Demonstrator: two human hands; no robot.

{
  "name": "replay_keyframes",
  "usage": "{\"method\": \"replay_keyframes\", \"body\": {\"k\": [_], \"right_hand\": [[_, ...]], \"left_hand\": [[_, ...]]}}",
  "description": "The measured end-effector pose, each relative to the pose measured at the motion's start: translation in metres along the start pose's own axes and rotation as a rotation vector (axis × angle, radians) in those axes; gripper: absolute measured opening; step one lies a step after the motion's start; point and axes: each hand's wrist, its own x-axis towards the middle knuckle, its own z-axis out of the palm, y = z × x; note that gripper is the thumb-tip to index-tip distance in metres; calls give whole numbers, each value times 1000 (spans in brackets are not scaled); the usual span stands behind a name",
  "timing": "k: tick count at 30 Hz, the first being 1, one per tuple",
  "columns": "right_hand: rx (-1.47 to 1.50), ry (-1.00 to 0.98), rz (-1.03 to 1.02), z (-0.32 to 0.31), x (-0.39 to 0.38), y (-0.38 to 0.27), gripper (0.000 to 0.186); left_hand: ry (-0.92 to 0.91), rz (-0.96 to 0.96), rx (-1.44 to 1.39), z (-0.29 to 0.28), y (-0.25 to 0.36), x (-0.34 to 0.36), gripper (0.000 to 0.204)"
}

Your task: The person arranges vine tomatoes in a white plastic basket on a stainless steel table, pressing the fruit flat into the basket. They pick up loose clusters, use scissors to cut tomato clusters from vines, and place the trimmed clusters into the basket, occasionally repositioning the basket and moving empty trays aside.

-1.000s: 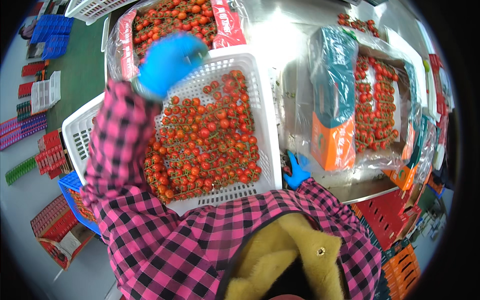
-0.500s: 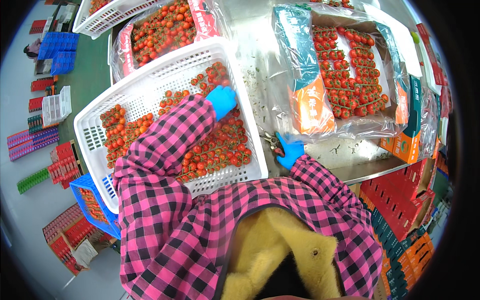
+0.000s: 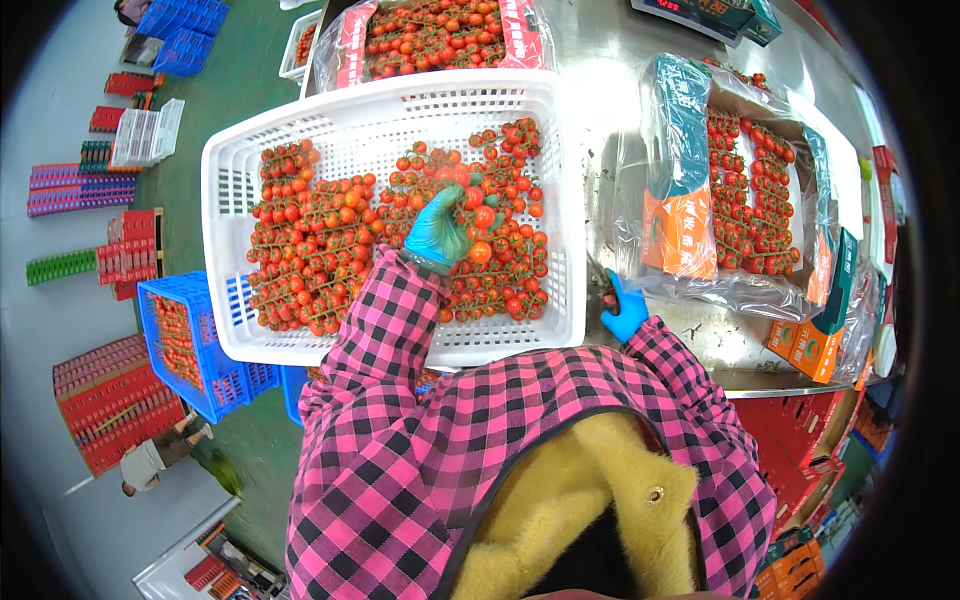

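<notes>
In a blue glove, my left hand (image 3: 438, 232) is over the white plastic crate (image 3: 395, 98), its fingers closed on a vine of cherry tomatoes (image 3: 480, 222) that is blurred by motion. Vines of red and orange cherry tomatoes (image 3: 318, 250) lie in the crate on both sides of that hand. Just right of the crate, my right hand (image 3: 626, 310), also gloved, is closed round a small pair of snips (image 3: 608, 298), mostly hidden by the fingers. To its right stands a cardboard box (image 3: 680, 225) lined with clear plastic, with rows of tomato vines (image 3: 755, 205) in it.
A second lined box of tomatoes (image 3: 435, 40) stands behind the crate. Plant scraps lie on the metal table (image 3: 690, 325). Blue crates (image 3: 190, 350) are on the floor at left, where a person (image 3: 150, 465) is seen. Red cartons (image 3: 790, 430) are stacked at lower right.
The view has shifted, so crate and boxes sit differently in it. My left hand has turned palm inward and now holds a tomato vine. The right hand stays beside the crate with the snips.
</notes>
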Motion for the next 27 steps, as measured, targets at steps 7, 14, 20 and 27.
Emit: {"method": "replay_keyframes", "body": {"k": [7,14,20,27], "right_hand": [[321,-46,80,-65,-21,-76,60],[1055,-479,289,-76,39,-164,51],[1178,-444,346,-54,53,-174,24],[973,-473,321,-54,59,-181,32]], "left_hand": [[-24,90,-194,-3,-8,5,39],[-85,234,-198,12,-19,3,35],[14,370,-98,21,-17,-7,27],[92,481,34,26,-17,-14,23]]}}
